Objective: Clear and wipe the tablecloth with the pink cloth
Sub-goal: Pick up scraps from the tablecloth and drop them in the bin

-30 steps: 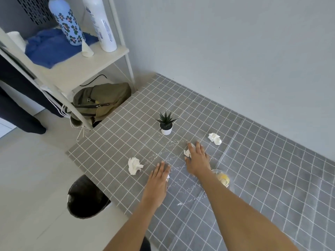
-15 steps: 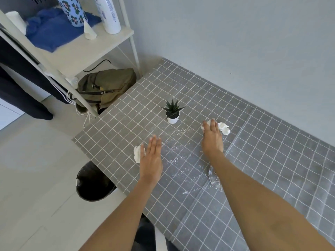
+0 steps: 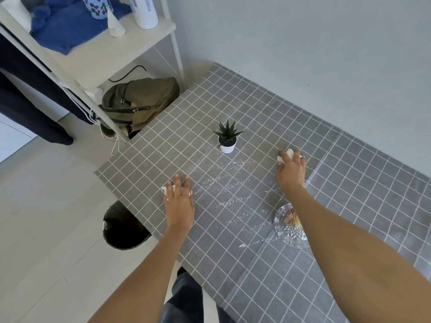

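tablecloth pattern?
Grey tablecloth with a white grid of thin lines, clearest in the head view.

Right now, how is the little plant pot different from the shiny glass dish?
The plant pot is white and solid; the glass dish is see-through. The pot holds a spiky green plant, the dish small brownish bits. The pot stands in full view; the right arm partly covers the dish. Both sit on the grey checked tablecloth.
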